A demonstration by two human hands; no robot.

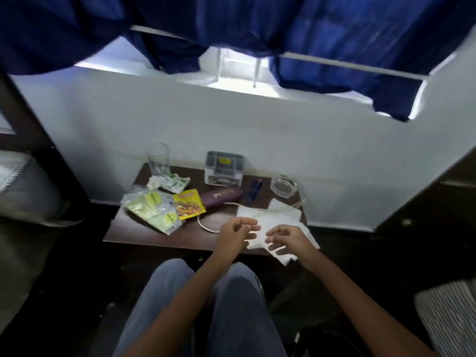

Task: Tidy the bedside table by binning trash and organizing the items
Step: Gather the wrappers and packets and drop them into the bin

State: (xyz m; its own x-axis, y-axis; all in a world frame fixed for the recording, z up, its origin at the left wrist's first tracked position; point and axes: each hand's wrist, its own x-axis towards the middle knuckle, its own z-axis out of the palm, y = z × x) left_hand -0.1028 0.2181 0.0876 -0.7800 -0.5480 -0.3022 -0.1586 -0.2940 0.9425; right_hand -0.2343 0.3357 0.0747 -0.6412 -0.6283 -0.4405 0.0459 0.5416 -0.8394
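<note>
The dark bedside table (144, 229) holds trash and items. White tissue paper (280, 215) lies spread at the front right. My left hand (235, 234) and my right hand (287, 240) hover close over it, fingers loosely curled, gripping nothing that I can see. Left of them lie clear plastic bags with green labels (152, 207), a yellow sachet (189, 203) and a crumpled green-white wrapper (170, 182). A purple case (222, 195), a blue object (253, 189), a drinking glass (158, 159), a glass ashtray (284, 186) and a small grey box (224, 168) sit further back.
A pale cord (206, 226) loops across the table front under the tissue. The white wall (257, 130) stands right behind the table, with blue curtains (334, 34) above. Dark furniture flanks both sides. My knees in jeans (231, 300) are just before the table edge.
</note>
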